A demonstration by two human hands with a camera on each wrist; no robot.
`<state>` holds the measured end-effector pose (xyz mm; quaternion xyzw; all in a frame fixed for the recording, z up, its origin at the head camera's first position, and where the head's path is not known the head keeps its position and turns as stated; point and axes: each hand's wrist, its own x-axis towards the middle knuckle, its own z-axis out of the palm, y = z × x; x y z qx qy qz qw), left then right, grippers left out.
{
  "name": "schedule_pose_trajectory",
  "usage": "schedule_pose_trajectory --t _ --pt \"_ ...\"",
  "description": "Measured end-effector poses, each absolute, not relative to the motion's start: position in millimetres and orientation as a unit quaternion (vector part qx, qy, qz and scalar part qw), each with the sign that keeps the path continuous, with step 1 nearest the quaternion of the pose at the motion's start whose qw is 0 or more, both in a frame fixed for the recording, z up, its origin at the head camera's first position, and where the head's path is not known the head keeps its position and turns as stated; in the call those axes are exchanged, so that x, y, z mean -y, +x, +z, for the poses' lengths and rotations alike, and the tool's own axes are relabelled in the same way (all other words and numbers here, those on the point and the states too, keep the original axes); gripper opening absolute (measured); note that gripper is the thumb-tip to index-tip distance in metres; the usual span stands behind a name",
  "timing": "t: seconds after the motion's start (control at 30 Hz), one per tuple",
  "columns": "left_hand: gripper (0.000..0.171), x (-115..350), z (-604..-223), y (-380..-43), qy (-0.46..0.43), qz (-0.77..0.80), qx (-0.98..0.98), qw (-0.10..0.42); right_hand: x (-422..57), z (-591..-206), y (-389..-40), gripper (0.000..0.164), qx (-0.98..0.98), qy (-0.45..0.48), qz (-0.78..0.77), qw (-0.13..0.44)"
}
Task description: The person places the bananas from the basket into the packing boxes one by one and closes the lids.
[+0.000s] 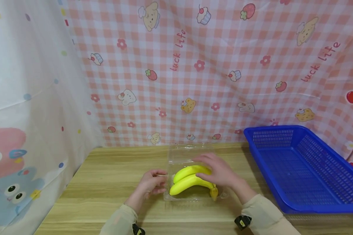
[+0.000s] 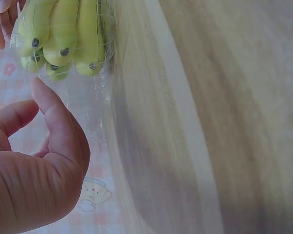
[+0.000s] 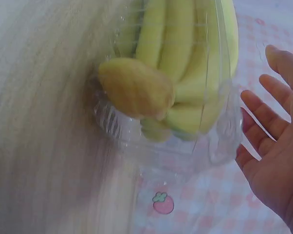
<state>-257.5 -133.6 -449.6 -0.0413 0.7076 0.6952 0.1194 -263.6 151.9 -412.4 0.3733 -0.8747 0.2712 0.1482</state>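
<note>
A bunch of yellow bananas [image 1: 191,182] lies in a clear plastic clamshell container [image 1: 176,197], its lid [image 1: 186,151] folded back. The brown stem end [image 3: 137,88] sits at the container's right front. My left hand [image 1: 153,183] is beside the container's left wall, fingers loosely bent; in the left wrist view, the thumb and a finger [image 2: 59,126] come close together near the plastic, and I cannot tell whether they touch it. Over the bananas' right part hovers my right hand [image 1: 216,171], fingers spread, slightly blurred. The right wrist view shows its fingers apart from the fruit.
A blue plastic basket [image 1: 267,176] stands at the right of the wooden table [image 1: 114,166]. Behind the table hangs a pink checked cloth [image 1: 164,81], and a white patterned curtain [image 1: 41,98] hangs at the left.
</note>
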Motion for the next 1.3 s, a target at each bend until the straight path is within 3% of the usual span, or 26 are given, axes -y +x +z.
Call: schedule_pose_trajectory --t 0.6,1.0,1.3 --pt "0.028 135 -437 -278 -0.071 0.695 -0.711 0.082 -178 -429 -279 0.039 0.845 0.229 0.441 0.196" --pt "0.03 132 -434 -301 -0.094 0.707 -0.698 0.068 -194 -429 -291 0.041 0.826 0.08 0.542 0.129" --pt "0.048 131 -434 -316 -0.114 0.728 -0.672 0.075 -199 -434 -301 0.049 0.793 0.028 0.603 0.085"
